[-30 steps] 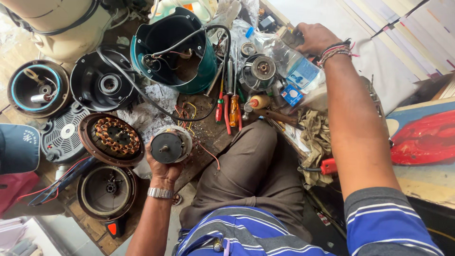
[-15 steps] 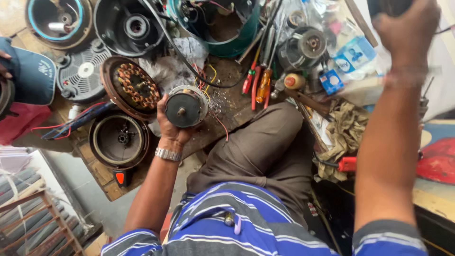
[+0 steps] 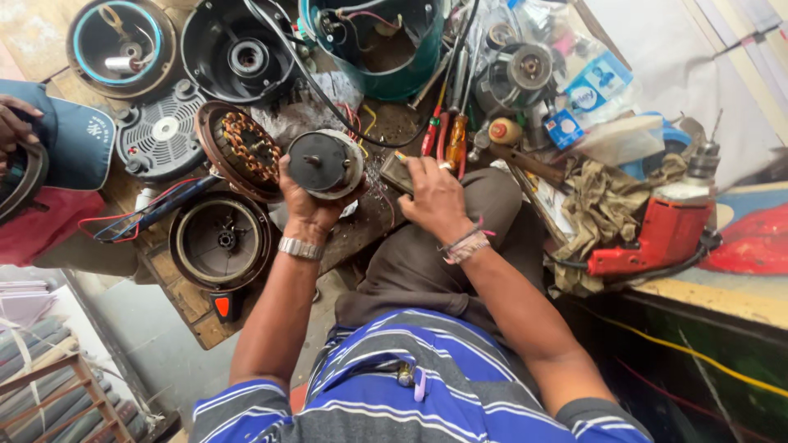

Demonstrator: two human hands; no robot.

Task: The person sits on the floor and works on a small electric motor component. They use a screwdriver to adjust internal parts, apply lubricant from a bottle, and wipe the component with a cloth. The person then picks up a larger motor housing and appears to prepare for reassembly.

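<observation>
My left hand [image 3: 305,209] grips a round grey motor rotor [image 3: 326,162] and holds it upright just above the wooden bench [image 3: 185,299]. A copper-wound stator [image 3: 242,150] leans right beside it. My right hand [image 3: 432,199] rests over my knee and holds a small dark flat piece [image 3: 396,171] between the fingers; what the piece is I cannot make out. Red- and orange-handled screwdrivers [image 3: 447,135] lie just beyond that hand.
A teal motor housing [image 3: 379,45], black round covers [image 3: 234,53], a grey vented cover [image 3: 162,135] and a dark round casing [image 3: 220,240] crowd the bench. A red electric drill [image 3: 661,238] and a rag [image 3: 603,205] lie at the right. Another person's hand [image 3: 12,123] shows at the left edge.
My right hand came down from the far right of the bench to my knee and now holds a small dark piece. The left hand kept the rotor, shifting slightly.
</observation>
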